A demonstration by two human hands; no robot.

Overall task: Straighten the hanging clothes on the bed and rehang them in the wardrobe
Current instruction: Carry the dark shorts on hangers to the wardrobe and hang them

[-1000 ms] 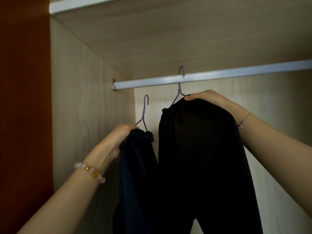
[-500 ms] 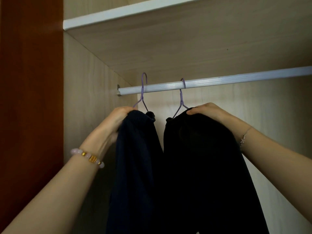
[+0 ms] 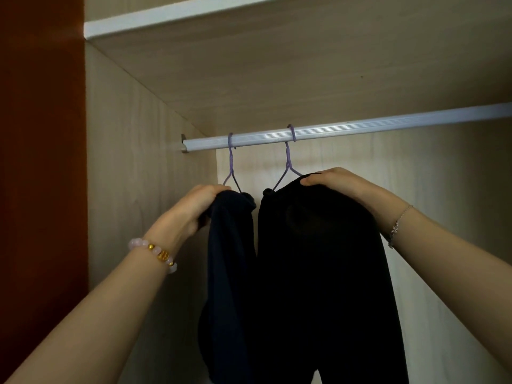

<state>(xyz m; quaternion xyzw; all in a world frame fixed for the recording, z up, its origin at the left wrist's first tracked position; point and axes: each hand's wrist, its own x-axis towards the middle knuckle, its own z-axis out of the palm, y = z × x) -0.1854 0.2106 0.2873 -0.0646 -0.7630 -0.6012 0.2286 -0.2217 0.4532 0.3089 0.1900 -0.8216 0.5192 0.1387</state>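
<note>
Both purple hangers (image 3: 230, 162) now hook the rail (image 3: 360, 130); left hand (image 3: 199, 209) grips navy garment (image 3: 230, 273), right hand (image 3: 340, 184) rests flat.

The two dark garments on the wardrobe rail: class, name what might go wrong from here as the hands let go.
1. The left hand grips the navy garment bunched at its top; released like that, it may hang crooked or slip off its purple hanger.
2. The navy garment and the black garment hang pressed together low down, so they may crease.
3. The right hand presses on the black garment; pulling down could tip its hanger on the rail.
</note>
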